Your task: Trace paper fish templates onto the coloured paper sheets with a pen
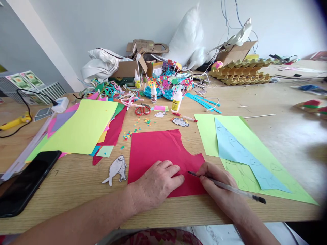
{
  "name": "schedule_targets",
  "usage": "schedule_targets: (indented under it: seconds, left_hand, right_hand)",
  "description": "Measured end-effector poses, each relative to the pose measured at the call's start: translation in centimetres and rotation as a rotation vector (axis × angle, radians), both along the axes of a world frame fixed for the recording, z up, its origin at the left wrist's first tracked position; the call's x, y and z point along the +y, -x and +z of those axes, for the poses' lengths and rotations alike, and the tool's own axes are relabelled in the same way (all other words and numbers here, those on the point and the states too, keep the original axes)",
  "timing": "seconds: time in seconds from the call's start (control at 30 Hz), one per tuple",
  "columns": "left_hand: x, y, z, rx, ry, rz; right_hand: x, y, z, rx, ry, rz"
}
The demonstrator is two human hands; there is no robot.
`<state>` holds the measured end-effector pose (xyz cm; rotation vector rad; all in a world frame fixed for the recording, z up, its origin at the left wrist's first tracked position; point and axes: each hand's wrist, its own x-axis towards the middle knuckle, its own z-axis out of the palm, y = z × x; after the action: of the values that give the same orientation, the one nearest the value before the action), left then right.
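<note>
A red sheet of paper (150,149) with a curved cut in its upper right side lies in front of me. My left hand (159,182) rests on its lower middle, fingers bent and pressed down; whether anything is under them is hidden. My right hand (217,183) is closed round a pen (230,187), whose tip is at the red paper just right of my left fingers. Paper fish cutouts (116,170) lie left of the red sheet. Beyond it are a small white fish (160,114), a patterned fish (180,121) and a red-and-white pen (185,117).
Coloured paper (84,126) and a black phone (28,183) are at the left. Green paper (208,136) with blue paper (232,146) on it, both bearing fish outlines, lies right. Red scissors (142,109), glue bottles (176,99), boxes and egg trays (240,73) stand farther back.
</note>
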<state>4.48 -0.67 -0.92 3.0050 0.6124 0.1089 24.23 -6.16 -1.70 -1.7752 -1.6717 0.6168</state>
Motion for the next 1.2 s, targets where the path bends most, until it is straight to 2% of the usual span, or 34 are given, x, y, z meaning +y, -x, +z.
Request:
schedule_targets:
  seconds: [0.27,0.47,1.2]
  left_hand:
    - [0.05,-0.10,0.09,0.002,0.012,-0.001]
    - [0.12,-0.09,0.17,-0.008,0.018,0.000]
    - [0.31,-0.07,-0.04,-0.019,0.006,-0.007]
  right_hand:
    - [0.21,0.26,0.04,0.022,0.015,-0.061]
    - [0.24,0.30,-0.34,-0.024,0.057,-0.041]
    - [0.18,0.00,-0.14,-0.008,0.011,-0.019]
